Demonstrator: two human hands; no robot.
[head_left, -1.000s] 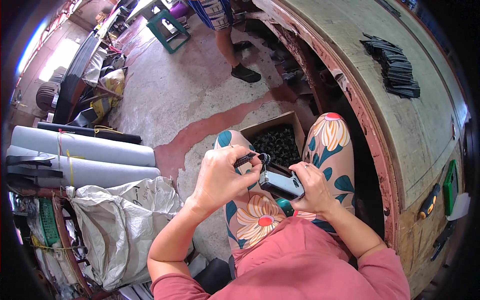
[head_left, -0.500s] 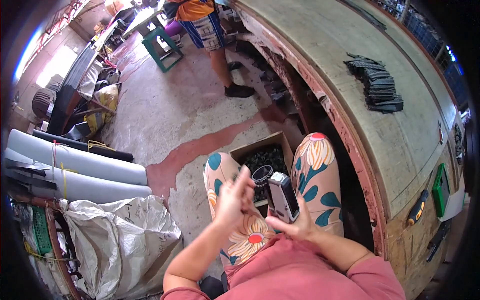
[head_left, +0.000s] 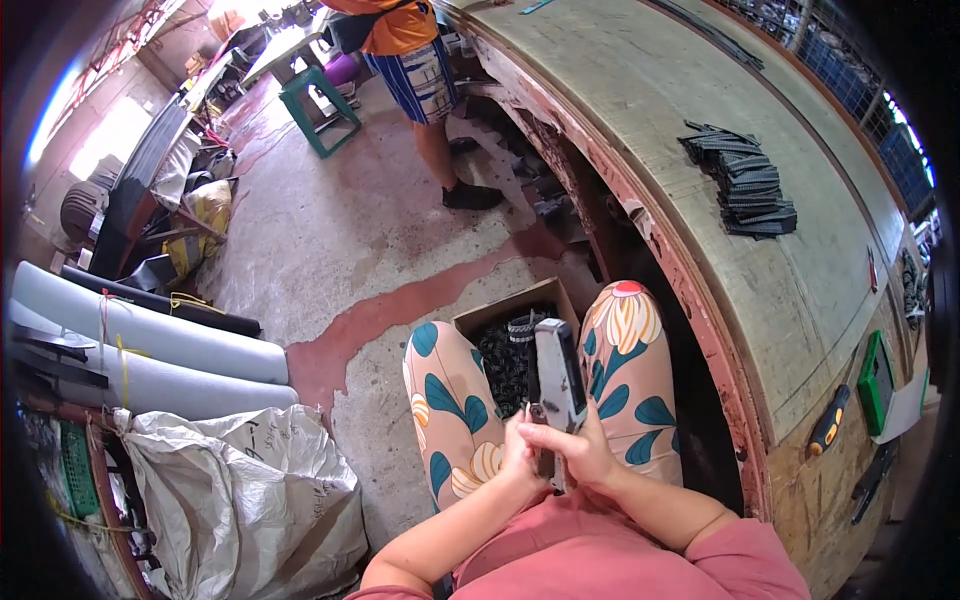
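I hold a long grey and black device [head_left: 558, 375] upright above my lap, between my knees in flowered trousers. My right hand [head_left: 575, 452] grasps its lower end with the fingers curled around it. My left hand [head_left: 520, 455] presses against the same end, fingers bent. Below it stands a cardboard box [head_left: 505, 318] with dark parts.

Pretty bright daylight here, blown out at the top left. Heavy fisheye bends the workbench [head_left: 700, 180] edge, corners go black, shadows stay soft.
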